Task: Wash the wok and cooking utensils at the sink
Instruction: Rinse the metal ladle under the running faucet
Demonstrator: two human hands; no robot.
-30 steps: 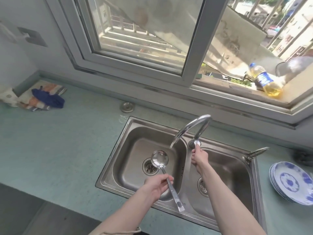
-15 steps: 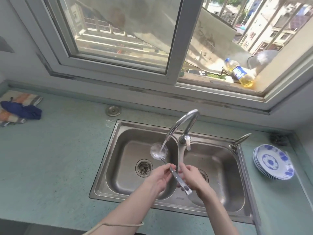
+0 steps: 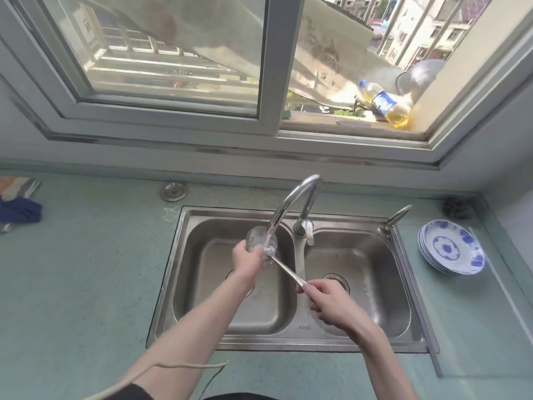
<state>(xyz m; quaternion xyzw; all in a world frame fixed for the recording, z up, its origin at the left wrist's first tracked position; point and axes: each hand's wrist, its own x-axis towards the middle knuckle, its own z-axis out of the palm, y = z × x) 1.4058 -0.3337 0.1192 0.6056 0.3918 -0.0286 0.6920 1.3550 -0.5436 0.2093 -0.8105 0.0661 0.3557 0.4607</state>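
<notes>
A stack of blue-patterned plates [image 3: 451, 247] sits on the green counter [image 3: 86, 278], well right of the window [image 3: 173, 67]. An oil bottle [image 3: 385, 103] lies tilted on the window's sill beside a metal bowl [image 3: 419, 77]. A blue cloth [image 3: 18, 209] lies far below-left of the window.

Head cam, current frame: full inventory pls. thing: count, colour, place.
ladle: 1, steel, bowl under the running faucet over the left basin
faucet: 1, chrome, behind the divider, water running
sink: 1, steel, two basins, set in the countertop
countertop: 1, pale green
small side tap: 1, metal, sink's far right corner
plates: 1 stack, white and blue, counter right of the sink
scrubber: 1, dark, behind the plates
round metal cap: 1, counter behind the sink's left corner
cloths: 1 pile, blue and striped, far left
oil bottle: 1, yellow, lying on the window ledge
metal bowl: 1, ledge beside the bottle
left hand: grips the ladle's bowl
right hand: grips the ladle's handle
</notes>
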